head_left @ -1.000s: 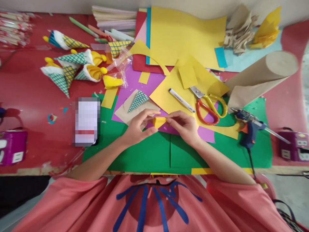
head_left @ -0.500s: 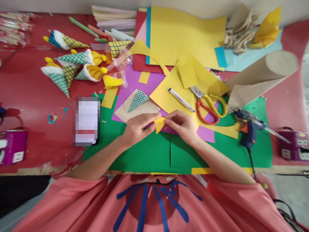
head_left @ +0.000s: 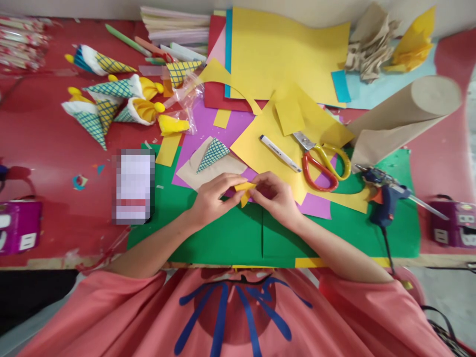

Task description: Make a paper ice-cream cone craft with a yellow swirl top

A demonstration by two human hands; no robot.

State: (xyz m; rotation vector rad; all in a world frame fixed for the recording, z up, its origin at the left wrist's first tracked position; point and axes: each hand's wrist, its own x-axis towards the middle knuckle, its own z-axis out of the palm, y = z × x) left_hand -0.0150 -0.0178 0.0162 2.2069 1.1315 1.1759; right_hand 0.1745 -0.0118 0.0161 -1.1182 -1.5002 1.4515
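- Red covers the tabletop [head_left: 48, 144] in front of you, with a green paper sheet [head_left: 223, 238] laid along its near edge at the middle.
- Your left hand [head_left: 211, 198] and right hand [head_left: 277, 196] meet over the far part of that green sheet, both pinching a small yellow paper piece [head_left: 244, 191] between thumb and fingertips.
- Your fingers are curled close round it, so most of the piece is covered; only a folded corner shows between the hands, and you cannot tell its full shape.
- Just beyond your left hand lies a teal cross-hatched paper cone [head_left: 212, 153] on a tan paper scrap [head_left: 193, 173], over a purple sheet [head_left: 208, 126].
- Past your right hand, a white marker [head_left: 279, 153] and red-and-yellow scissors [head_left: 322, 163] rest on loose yellow paper [head_left: 256, 148]; the scissor blades partly slip under a yellow scrap.
- A blue glue gun [head_left: 383, 196] sits toward the right edge, its cord running off the near edge.
- A brown paper roll [head_left: 405, 116] lies to the right, its far end blurred.
- Finished paper cones [head_left: 107, 101] cluster near the far left corner.
- A pixelated block [head_left: 134, 186] sits left of the green sheet; what it is cannot be made out.
- Purple boxes at the left and right edges are cut off by the picture.
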